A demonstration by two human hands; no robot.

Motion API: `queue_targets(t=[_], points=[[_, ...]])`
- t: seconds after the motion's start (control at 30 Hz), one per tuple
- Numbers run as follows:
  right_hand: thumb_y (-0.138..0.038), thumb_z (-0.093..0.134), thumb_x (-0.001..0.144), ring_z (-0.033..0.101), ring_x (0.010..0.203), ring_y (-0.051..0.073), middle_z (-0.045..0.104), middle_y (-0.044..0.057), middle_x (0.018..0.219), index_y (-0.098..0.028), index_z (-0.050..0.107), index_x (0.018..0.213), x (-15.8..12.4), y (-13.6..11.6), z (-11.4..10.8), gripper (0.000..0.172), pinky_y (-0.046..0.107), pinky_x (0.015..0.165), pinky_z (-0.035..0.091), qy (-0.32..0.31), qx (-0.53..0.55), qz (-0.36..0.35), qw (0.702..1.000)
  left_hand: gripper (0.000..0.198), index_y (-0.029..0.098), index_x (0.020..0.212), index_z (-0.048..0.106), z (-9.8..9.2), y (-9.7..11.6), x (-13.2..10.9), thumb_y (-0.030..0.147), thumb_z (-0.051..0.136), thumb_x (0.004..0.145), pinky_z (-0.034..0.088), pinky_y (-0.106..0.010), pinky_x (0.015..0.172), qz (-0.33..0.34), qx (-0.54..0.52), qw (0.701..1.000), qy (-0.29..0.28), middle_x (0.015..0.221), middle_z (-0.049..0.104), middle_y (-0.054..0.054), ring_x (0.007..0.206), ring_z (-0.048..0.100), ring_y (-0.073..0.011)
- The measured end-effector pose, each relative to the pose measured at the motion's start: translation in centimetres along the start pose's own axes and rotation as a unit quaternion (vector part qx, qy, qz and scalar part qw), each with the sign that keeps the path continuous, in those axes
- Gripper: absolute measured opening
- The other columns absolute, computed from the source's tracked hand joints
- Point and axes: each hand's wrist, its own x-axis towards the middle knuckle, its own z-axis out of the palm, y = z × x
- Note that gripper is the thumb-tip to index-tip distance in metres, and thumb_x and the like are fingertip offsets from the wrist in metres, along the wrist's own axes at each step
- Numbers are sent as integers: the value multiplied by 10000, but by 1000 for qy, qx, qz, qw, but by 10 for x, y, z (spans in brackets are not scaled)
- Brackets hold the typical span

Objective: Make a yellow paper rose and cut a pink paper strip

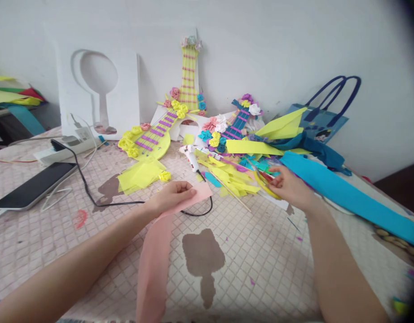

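My left hand (173, 196) pinches a long pink paper strip (155, 260) near its top end; the strip hangs down toward the table's front edge. On the right, my right hand (289, 186) is closed on scissors with yellow handles (265, 185), their blades pointing up and left over the paper scraps. Yellow paper scraps (232, 175) lie between my hands. A white glue gun (191, 158) rests just beyond them, its black cable looping behind the pink strip.
Flower-decorated paper instruments (155, 134) stand at the back. A tablet (33, 185) and a power strip (67, 148) lie left. Long blue paper (348, 197) stretches across the right, before a blue bag (323, 121). A thin stick (232, 193) lies centrally.
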Motion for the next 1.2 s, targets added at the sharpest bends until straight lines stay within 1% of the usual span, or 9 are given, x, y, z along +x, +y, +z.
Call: queue_targets(t=[0.07,0.17,0.27,0.37,0.47,0.67,0.93,1.03,1.2], points=[[-363,661,658,565,536,170,583,0,673,-222,497,1052,0,1,-9,449,259,428,386,-18,116,41,992,395,161,733,537,0,1,0,552,559,782,203,-200,455,0,-5,1000,-2,576,397,54,492,321,-67],[-419,738,588,521,506,136,560,-12,709,-236,481,1015,-1,-7,-10,531,256,415,377,-37,295,84,951,400,162,724,531,-1,1,0,557,563,780,212,-198,458,5,-3,1000,2,582,404,54,495,326,-65],[-433,759,579,464,489,107,536,-37,682,-252,498,968,-3,-24,1,502,259,446,368,-99,396,62,911,394,162,728,530,-2,1,0,551,565,786,210,-194,457,3,-2,1000,1,588,412,53,496,329,-62],[-416,738,621,440,511,105,514,-33,646,-237,535,811,-9,-50,19,331,263,470,356,-187,454,19,871,387,160,750,537,0,1,-2,544,567,789,216,-190,456,-1,-21,1000,-10,592,426,50,500,344,-61],[-394,722,664,435,523,100,482,-43,603,-226,515,726,-20,-76,40,273,258,489,350,-201,506,-8,839,385,158,792,549,4,4,-4,541,579,778,245,-183,461,-3,-42,999,-17,608,463,43,514,381,-65],[-489,682,714,476,478,106,525,-46,560,-223,487,800,-43,-106,70,341,255,452,357,-199,518,20,831,375,150,745,535,12,11,-9,522,577,774,233,-177,440,8,-35,999,-22,581,456,43,493,374,-61],[-388,805,554,413,425,40,511,-85,671,-230,424,887,-48,-112,82,530,192,382,308,-202,527,86,821,321,140,792,559,13,6,-9,442,652,737,278,-171,468,5,-65,996,-62,625,509,30,533,428,-66],[-404,789,571,404,423,41,481,-90,645,-227,426,860,-48,-111,82,496,193,375,297,-181,532,72,824,354,139,813,561,8,7,-9,427,715,676,309,-171,467,-37,-101,990,-96,652,558,21,532,470,-71],[-424,706,691,392,415,44,443,-92,610,-232,415,815,-50,-112,80,370,210,387,318,-185,537,27,823,359,145,765,552,5,9,-8,447,720,666,318,-171,452,-34,-89,992,-86,618,559,32,512,478,-71]])
